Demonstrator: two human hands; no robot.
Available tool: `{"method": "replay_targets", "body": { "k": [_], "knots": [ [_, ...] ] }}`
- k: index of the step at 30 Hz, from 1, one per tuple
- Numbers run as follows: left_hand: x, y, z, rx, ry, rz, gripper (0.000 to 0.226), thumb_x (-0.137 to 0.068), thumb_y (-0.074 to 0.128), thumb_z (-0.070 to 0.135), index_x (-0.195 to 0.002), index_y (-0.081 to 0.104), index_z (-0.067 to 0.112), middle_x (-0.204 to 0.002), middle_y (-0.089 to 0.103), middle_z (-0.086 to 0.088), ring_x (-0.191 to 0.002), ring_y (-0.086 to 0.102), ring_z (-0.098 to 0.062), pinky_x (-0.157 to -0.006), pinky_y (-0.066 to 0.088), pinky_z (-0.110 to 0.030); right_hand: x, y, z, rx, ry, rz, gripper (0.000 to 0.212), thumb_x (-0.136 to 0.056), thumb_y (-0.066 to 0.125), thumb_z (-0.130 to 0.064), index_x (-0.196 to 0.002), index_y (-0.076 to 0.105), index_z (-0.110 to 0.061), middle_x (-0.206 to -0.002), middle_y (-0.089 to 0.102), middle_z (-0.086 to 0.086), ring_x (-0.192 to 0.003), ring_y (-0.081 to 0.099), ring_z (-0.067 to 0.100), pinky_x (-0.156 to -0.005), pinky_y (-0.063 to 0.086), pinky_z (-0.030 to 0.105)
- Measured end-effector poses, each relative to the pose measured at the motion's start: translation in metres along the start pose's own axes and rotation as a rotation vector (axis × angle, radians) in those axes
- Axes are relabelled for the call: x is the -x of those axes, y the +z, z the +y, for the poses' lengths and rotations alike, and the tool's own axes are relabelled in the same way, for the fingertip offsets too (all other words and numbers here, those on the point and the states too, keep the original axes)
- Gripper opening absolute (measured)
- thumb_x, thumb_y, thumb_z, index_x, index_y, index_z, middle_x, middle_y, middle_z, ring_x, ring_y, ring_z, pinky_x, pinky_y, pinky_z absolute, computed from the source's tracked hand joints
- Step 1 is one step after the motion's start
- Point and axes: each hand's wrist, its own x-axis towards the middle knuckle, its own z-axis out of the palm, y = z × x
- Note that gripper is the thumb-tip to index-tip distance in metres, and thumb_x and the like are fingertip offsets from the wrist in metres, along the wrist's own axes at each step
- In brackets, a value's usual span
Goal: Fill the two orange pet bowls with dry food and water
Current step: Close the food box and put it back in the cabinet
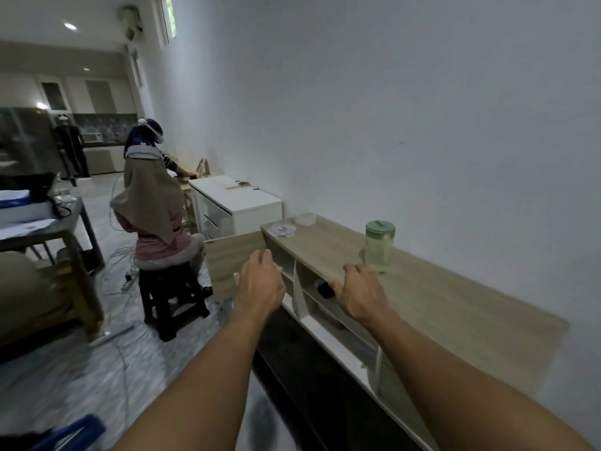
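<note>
- Reaching with both bare arms toward a low wooden cabinet (455, 307) along a white wall, with its door (232, 262) open at the far end.
- Seeing no orange bowls anywhere in view, and no dry food; perhaps hidden inside the cabinet, cannot tell.
- Finding a likely water source in a clear pitcher (380, 247) with a green lid, upright on the cabinet top, just beyond the right hand.
- Risking a tipped pitcher and a spill across the top, most likely from a quick lift of the right hand with knuckles so near its base.
- Risking a bump of the left hand or forearm against the open door while going for the shelves, and a swing of it toward the seated person (153, 203) close behind.
- Risking a trip on loose cables (118, 255) across the floor while carrying water away from here.
- Risking a wrong grab in the dim shelves, given a small dark object (325, 289) beside the right thumb, too unclear to name.
- Holding the left hand (260, 281) loosely open and empty, fingers relaxed and slightly bent, in front of the door's edge; contact with the door impossible to judge.
- Resting the right hand (361, 291) at the front edge of the cabinet top, fingers loosely bent over it, thumb out toward the shelf opening, holding nothing.
</note>
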Motion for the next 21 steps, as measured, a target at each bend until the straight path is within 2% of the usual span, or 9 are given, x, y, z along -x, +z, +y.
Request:
{"method": "replay_targets", "body": {
  "k": [10,16,21],
  "knots": [
    [-0.21,0.056,-0.067,-0.04,-0.046,-0.043,0.051,-0.101,0.04,0.028,-0.148,0.033,0.011,-0.154,0.031,-0.011,-0.14,0.034,-0.03,-0.113,0.029,-0.052,-0.233,0.081,-0.06,-0.033,-0.045,-0.032,0.048,-0.098,0.047,-0.043,-0.133,0.048,-0.01,-0.138,0.048,0.014,-0.124,0.047,0.037,-0.102,0.043,0.044],
    [-0.309,0.089,-0.118,-0.098,-0.106,-0.105,0.049,-0.101,0.039,0.029,-0.147,0.033,0.013,-0.153,0.033,-0.009,-0.137,0.038,-0.03,-0.113,0.031,-0.049,-0.334,0.136,-0.089,-0.03,-0.037,-0.083,0.05,-0.098,0.047,-0.044,-0.135,0.048,-0.01,-0.139,0.047,0.013,-0.126,0.045,0.036,-0.102,0.043,0.043],
    [-0.407,0.12,-0.165,-0.078,-0.053,-0.124,0.041,-0.1,0.04,0.029,-0.138,0.042,0.014,-0.141,0.044,-0.008,-0.126,0.047,-0.029,-0.107,0.037,-0.048,-0.421,0.186,-0.115,0.003,-0.002,-0.092,0.047,-0.098,0.047,-0.044,-0.132,0.048,-0.012,-0.137,0.048,0.012,-0.123,0.048,0.033,-0.099,0.044,0.043]
  ]
}}
